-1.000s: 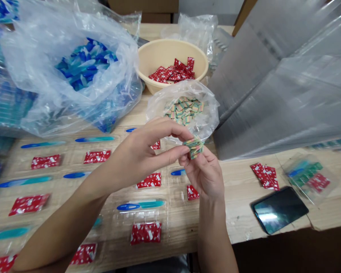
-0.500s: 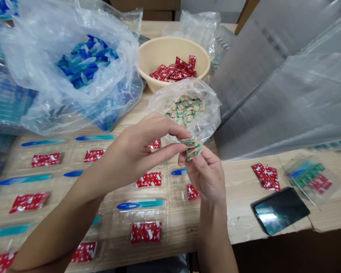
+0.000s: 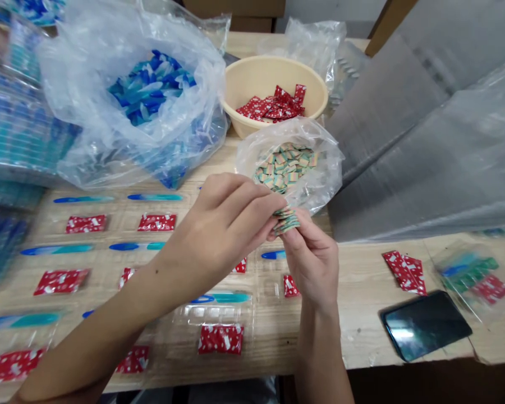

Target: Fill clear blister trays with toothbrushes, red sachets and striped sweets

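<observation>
Both hands are sliding slightly rightward now; left hand (image 3: 219, 224) and right hand (image 3: 313, 261) are pinching the small stack of striped packets (image 3: 287, 219) together, hovering just before the clear packet bag (image 3: 290, 163).

Bare wooden table (image 3: 362, 280) lies open right of the hands, up to a phone (image 3: 426, 324). Ahead, a bag of pastel pieces (image 3: 289, 164) and a beige bowl (image 3: 273, 76) block. Clear trays, perhaps blister packs (image 3: 212, 314), crowd the left.
</observation>
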Tool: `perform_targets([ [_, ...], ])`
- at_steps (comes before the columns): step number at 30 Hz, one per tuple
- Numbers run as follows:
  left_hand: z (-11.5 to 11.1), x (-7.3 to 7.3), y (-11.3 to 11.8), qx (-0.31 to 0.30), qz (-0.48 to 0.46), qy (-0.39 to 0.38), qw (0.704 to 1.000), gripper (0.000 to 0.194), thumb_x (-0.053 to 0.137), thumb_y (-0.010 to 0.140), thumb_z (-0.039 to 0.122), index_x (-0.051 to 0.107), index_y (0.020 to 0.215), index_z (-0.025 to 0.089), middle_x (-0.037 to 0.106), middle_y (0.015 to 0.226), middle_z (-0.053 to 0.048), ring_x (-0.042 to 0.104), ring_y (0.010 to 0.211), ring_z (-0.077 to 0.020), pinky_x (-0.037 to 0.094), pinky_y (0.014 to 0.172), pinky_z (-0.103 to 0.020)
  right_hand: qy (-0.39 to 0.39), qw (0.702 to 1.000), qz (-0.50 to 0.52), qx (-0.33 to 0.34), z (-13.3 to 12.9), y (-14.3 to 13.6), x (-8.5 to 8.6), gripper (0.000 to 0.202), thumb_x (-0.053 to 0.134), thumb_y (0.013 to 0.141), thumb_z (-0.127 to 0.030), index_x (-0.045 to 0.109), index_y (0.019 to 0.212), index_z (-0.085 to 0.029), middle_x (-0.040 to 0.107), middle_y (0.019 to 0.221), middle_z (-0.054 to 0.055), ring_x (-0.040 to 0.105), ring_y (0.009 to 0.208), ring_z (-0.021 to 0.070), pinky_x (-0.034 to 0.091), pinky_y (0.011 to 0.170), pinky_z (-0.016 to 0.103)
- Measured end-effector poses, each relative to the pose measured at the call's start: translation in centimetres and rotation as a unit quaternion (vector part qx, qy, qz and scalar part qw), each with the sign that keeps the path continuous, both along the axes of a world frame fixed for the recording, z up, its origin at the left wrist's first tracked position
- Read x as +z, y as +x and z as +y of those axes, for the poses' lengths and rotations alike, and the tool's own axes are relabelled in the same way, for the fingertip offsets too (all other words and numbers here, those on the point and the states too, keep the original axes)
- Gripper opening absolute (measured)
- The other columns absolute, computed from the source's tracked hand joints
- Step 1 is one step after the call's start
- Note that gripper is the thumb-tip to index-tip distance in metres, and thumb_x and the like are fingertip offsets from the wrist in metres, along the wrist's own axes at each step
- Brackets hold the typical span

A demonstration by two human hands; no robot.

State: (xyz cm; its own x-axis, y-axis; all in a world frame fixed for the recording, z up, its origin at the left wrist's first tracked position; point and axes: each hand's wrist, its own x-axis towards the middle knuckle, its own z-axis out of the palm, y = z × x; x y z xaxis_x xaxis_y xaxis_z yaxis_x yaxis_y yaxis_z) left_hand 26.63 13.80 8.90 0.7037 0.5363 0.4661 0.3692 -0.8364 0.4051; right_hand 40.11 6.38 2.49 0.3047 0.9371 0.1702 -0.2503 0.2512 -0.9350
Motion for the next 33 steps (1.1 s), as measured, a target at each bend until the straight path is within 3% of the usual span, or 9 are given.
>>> perform_targets([
  [6, -0.3, -1.2, -0.7, 0.044, -0.026, -0.019, 0.999, 0.011, 0.052, 0.088, 0.020, 0.060, 0.095, 0.022, 0.067, 0.094, -0.004, 0.059, 0.093, -0.0188, 0.047, 0.086, -0.036, -0.032, 0.998, -0.056, -0.014, 0.3, -0.6, -0.2, 0.026, 0.062, 0.084, -0.026, 0.070, 0.106, -0.035, 0.067, 0.104, 0.001, 0.063, 0.079, 0.0120, 0.055, 0.074, 0.029],
  [9, 0.5, -2.3, -2.2, 0.091, -0.087, -0.111, 0.986, 0.009, 0.053, 0.088, 0.025, 0.058, 0.094, 0.021, 0.066, 0.092, -0.003, 0.059, 0.089, -0.0168, 0.048, 0.083, -0.034, -0.054, 0.998, 0.004, -0.029, 0.6, -1.0, -0.7, 0.024, 0.064, 0.083, -0.027, 0.070, 0.105, -0.035, 0.070, 0.095, -0.002, 0.063, 0.072, 0.0101, 0.055, 0.073, 0.029],
  [13, 2.5, -4.5, -6.0, 0.185, -0.164, -0.264, 0.932, 0.020, 0.057, 0.085, 0.036, 0.056, 0.099, 0.022, 0.065, 0.091, -0.003, 0.061, 0.083, -0.0155, 0.049, 0.075, -0.030, -0.070, 0.994, 0.041, -0.075, 1.0, -1.1, -0.9, 0.013, 0.067, 0.080, -0.030, 0.074, 0.091, -0.029, 0.070, 0.086, -0.001, 0.062, 0.068, 0.0107, 0.054, 0.069, 0.029],
  [16, 3.7, -6.3, -8.6, 0.218, -0.133, -0.354, 0.899, 0.028, 0.062, 0.078, 0.041, 0.059, 0.095, 0.019, 0.067, 0.085, -0.003, 0.061, 0.078, -0.0156, 0.048, 0.070, -0.028, -0.072, 0.992, 0.050, -0.093, 1.2, -1.1, -0.6, 0.012, 0.070, 0.076, -0.030, 0.074, 0.088, -0.027, 0.069, 0.081, -0.001, 0.061, 0.066, 0.0106, 0.054, 0.065, 0.027],
  [19, 4.2, -7.8, -9.4, 0.238, -0.040, -0.405, 0.882, 0.024, 0.062, 0.074, 0.039, 0.061, 0.084, 0.017, 0.067, 0.079, -0.003, 0.060, 0.073, -0.0154, 0.046, 0.069, -0.028, -0.078, 0.991, 0.061, -0.091, 1.2, -1.1, -0.4, 0.014, 0.072, 0.074, -0.029, 0.074, 0.087, -0.027, 0.069, 0.076, -0.002, 0.060, 0.066, 0.0106, 0.053, 0.064, 0.026],
  [23, 4.6, -9.3, -8.1, 0.289, 0.059, -0.387, 0.873, 0.014, 0.057, 0.076, 0.028, 0.062, 0.081, 0.016, 0.069, 0.084, -0.004, 0.061, 0.076, -0.0174, 0.045, 0.074, -0.030, -0.079, 0.992, 0.041, -0.093, 1.2, -1.2, -0.6, 0.015, 0.072, 0.075, -0.030, 0.074, 0.089, -0.026, 0.069, 0.075, -0.001, 0.061, 0.065, 0.0115, 0.053, 0.064, 0.028],
  [26, 4.8, -9.9, -7.1, 0.319, 0.116, -0.326, 0.882, 0.015, 0.055, 0.080, 0.025, 0.064, 0.087, 0.017, 0.070, 0.092, -0.007, 0.059, 0.091, -0.0227, 0.042, 0.084, -0.036, -0.077, 0.992, 0.022, -0.096, 1.1, -1.1, -0.8, 0.017, 0.071, 0.076, -0.031, 0.074, 0.092, -0.027, 0.068, 0.076, -0.001, 0.060, 0.065, 0.0118, 0.053, 0.063, 0.029],
  [29, 4.8, -10.2, -6.9, 0.337, 0.166, -0.251, 0.892, 0.016, 0.054, 0.083, 0.025, 0.066, 0.092, 0.019, 0.070, 0.096, -0.007, 0.052, 0.106, -0.0288, 0.035, 0.092, -0.044, -0.073, 0.993, 0.010, -0.089, 1.1, -1.0, -0.9, 0.018, 0.068, 0.078, -0.030, 0.073, 0.095, -0.027, 0.068, 0.075, -0.001, 0.060, 0.065, 0.0116, 0.053, 0.064, 0.029],
  [33, 4.9, -10.6, -7.2, 0.362, 0.195, -0.228, 0.883, 0.016, 0.055, 0.083, 0.025, 0.068, 0.092, 0.021, 0.064, 0.102, -0.008, 0.047, 0.108, -0.0301, 0.034, 0.091, -0.043, -0.077, 0.994, 0.009, -0.082, 1.0, -0.9, -0.9, 0.019, 0.069, 0.078, -0.030, 0.073, 0.097, -0.027, 0.069, 0.075, -0.001, 0.060, 0.066, 0.0122, 0.053, 0.065, 0.030],
])
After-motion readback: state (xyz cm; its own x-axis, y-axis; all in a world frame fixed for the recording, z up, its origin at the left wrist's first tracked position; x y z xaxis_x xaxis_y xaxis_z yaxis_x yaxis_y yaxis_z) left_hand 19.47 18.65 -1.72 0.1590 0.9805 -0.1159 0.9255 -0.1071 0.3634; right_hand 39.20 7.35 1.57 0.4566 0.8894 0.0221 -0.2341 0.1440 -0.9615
